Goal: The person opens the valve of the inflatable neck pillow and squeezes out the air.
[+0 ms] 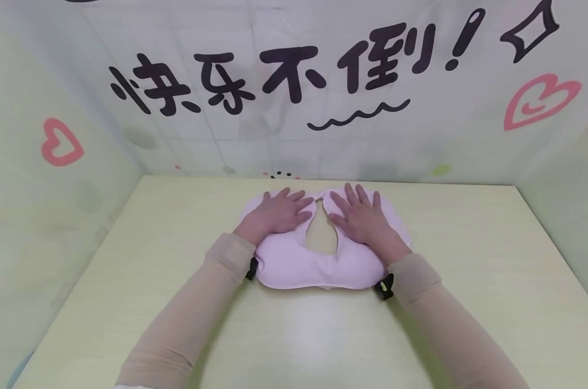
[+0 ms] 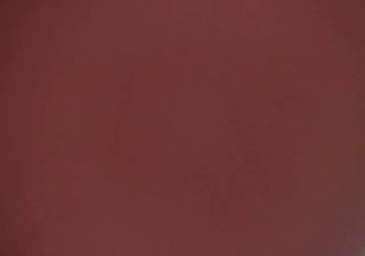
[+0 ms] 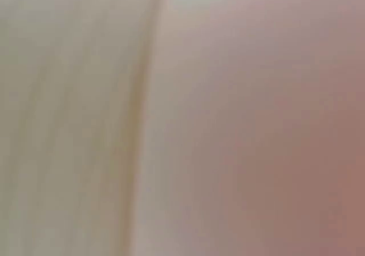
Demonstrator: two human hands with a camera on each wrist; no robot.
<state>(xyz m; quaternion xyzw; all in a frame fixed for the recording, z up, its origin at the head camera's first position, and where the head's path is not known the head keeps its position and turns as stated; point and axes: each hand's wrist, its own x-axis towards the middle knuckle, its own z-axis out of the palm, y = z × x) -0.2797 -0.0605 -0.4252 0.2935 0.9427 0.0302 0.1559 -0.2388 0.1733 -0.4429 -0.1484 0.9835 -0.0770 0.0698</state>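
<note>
A pink U-shaped neck pillow (image 1: 318,270) lies flat on the table, its two ends meeting at the far side around a teardrop-shaped gap. On the pillow's left arm rests my left hand (image 1: 281,210), fingers spread and straight. My right hand (image 1: 362,216) lies the same way on the right arm, fingers pointing away from me. The left wrist view is filled with dark red blur and shows no detail. In the right wrist view, the pillow (image 3: 228,96) appears as a close, blurred pinkish surface beside the table.
The pale wooden table (image 1: 313,340) reaches back to a printed wall cloth (image 1: 274,146) with large dark characters and hearts. Similar cloth walls stand at the left and right sides. Black wrist straps (image 1: 384,287) sit at the pillow's near corners.
</note>
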